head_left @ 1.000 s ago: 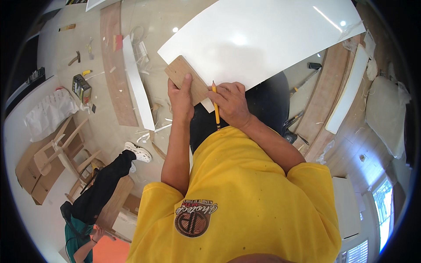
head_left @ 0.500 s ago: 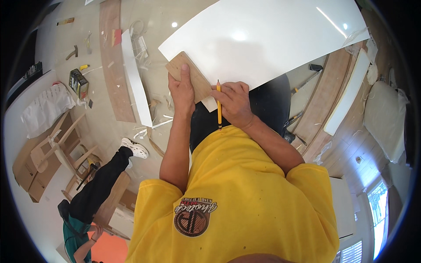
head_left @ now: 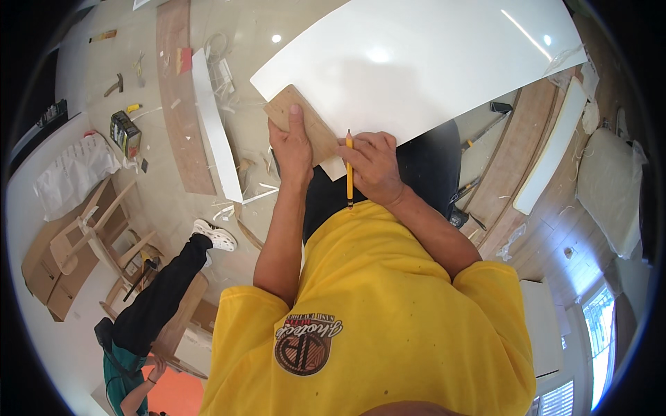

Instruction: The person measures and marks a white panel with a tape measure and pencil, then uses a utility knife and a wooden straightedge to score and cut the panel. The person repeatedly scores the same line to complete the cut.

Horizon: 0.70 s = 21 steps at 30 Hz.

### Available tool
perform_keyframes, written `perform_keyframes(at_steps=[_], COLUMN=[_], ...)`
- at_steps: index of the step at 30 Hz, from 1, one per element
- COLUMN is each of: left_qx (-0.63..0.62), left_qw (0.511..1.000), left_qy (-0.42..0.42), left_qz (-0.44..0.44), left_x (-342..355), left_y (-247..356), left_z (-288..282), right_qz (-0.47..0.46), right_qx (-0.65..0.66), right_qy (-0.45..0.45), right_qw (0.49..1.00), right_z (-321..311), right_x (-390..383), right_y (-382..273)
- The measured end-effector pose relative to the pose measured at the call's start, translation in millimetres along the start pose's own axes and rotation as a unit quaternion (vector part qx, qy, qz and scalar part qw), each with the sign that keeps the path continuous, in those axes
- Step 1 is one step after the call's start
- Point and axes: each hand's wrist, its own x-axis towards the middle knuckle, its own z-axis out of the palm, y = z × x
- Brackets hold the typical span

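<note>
A large glossy white sheet (head_left: 430,66) spreads in front of me. My left hand (head_left: 290,154) is closed on a flat, round-cornered wooden block (head_left: 316,128), its thumb on top, at the sheet's near left corner. Under the block's near end, a pale piece (head_left: 334,168) juts out. My right hand (head_left: 378,170) is closed, with a yellow pencil (head_left: 349,182) between its fingers. The pencil's dark tip points away from me and its other end toward my shirt. The fingertips of that hand reach the block's right edge; their exact contact is hidden.
Planks (head_left: 182,111) and a white strip (head_left: 216,132) lie on the floor at left, near a hammer (head_left: 114,84) and a box (head_left: 125,134). More boards (head_left: 510,156) lie at right beside a power tool (head_left: 458,217). Another person (head_left: 159,298) is at lower left.
The block and my left hand have shifted very slightly right and nearer to me. The pencil has moved slightly right with my right hand. Both grips stay the same.
</note>
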Motion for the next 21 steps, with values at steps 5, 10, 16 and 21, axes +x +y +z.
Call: perform_keyframes(at_steps=[5, 10, 16, 21], left_qx=[-0.006, 0.017, -0.014, -0.016], left_qw=[1.0, 1.0, 1.0, 1.0], left_qy=[-0.002, 0.01, 0.002, 0.0], left_qz=[-0.004, 0.003, -0.008, -0.009], left_x=[-1.5, -1.8, -1.1, 0.3], left_y=[0.7, 1.0, -0.5, -1.3], left_z=[0.7, 1.4, 0.9, -0.5], right_qz=[0.005, 0.004, 0.005, 0.007], right_qx=[0.009, 0.004, 0.01, 0.007], right_qy=[0.003, 0.004, 0.015, 0.017], right_qw=[1.0, 1.0, 1.0, 1.0], right_z=[1.4, 0.2, 0.1, 1.6], right_x=[-0.4, 0.4, 1.1, 0.8], right_y=[1.1, 0.7, 1.4, 1.3])
